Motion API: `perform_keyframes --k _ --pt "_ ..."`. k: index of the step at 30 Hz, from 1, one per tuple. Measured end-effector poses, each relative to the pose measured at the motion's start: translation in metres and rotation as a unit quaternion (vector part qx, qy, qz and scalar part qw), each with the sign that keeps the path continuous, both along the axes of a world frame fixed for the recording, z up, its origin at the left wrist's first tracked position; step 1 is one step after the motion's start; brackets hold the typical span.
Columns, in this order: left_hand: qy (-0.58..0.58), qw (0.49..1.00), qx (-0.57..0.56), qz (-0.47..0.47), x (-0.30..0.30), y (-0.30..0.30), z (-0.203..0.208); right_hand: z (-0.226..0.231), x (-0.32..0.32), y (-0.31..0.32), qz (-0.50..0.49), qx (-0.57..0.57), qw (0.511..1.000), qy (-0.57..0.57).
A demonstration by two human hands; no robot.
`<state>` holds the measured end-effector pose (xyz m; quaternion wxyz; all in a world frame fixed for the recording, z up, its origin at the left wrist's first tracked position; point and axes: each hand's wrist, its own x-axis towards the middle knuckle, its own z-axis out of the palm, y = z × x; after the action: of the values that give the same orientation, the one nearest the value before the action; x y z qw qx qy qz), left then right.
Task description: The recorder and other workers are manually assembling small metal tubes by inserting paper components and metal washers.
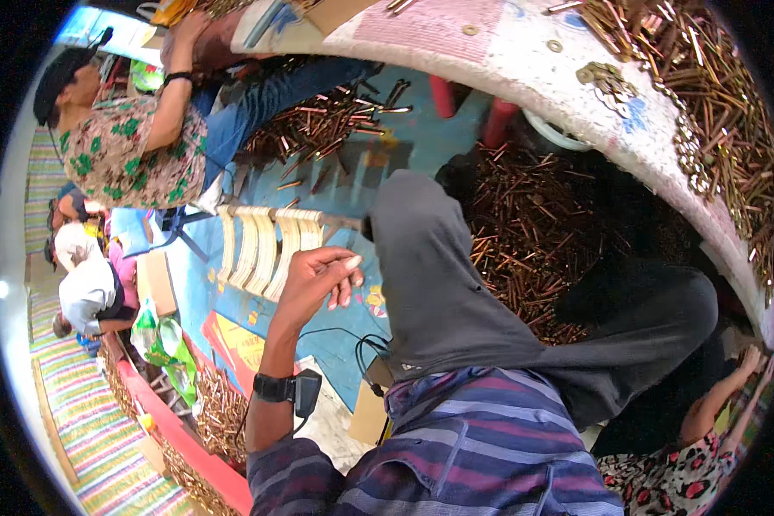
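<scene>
My left hand [322, 277] is raised left of my grey-trousered knee, with the thumb pressed toward the curled fingers. Whether anything small sits in that pinch cannot be made out. Just beyond the hand stands a low stool with curved cream slats [271, 245]. A dark strap with a small device [288, 391] is round my left wrist. My right hand does not show. Past my knees, a large heap of thin coppery metal rods or bolts [525, 232] lies under the table.
A cloth-covered table [507, 47] curves across the far side, bearing ring-like washers [606, 84] and a rod pile [722, 112]. One person [129, 146] sits at the far left; another's hand [748, 361] is at the right. Dark cables [370, 348] lie near my lap.
</scene>
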<state>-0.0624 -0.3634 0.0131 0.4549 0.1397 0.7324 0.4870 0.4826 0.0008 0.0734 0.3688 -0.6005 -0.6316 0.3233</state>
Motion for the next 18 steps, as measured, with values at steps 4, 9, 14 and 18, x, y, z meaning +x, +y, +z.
perform_keyframes --k 4,9,14,18 --pt "-0.001 0.998 -0.048 -0.048 0.002 -0.012 -0.01 -0.01 -0.01 -0.009 0.083 -0.047 0.995 -0.007" --pt "0.019 0.991 -0.122 -0.059 0.002 -0.045 -0.027 -0.017 -0.02 -0.014 0.179 -0.096 0.979 -0.026" --pt "-0.015 0.975 -0.209 -0.07 0.01 -0.078 -0.048 -0.025 -0.023 -0.017 0.262 -0.139 0.954 -0.048" --pt "-0.013 0.945 -0.296 -0.139 0.025 -0.1 -0.068 -0.032 -0.018 -0.021 0.312 -0.168 0.933 -0.066"
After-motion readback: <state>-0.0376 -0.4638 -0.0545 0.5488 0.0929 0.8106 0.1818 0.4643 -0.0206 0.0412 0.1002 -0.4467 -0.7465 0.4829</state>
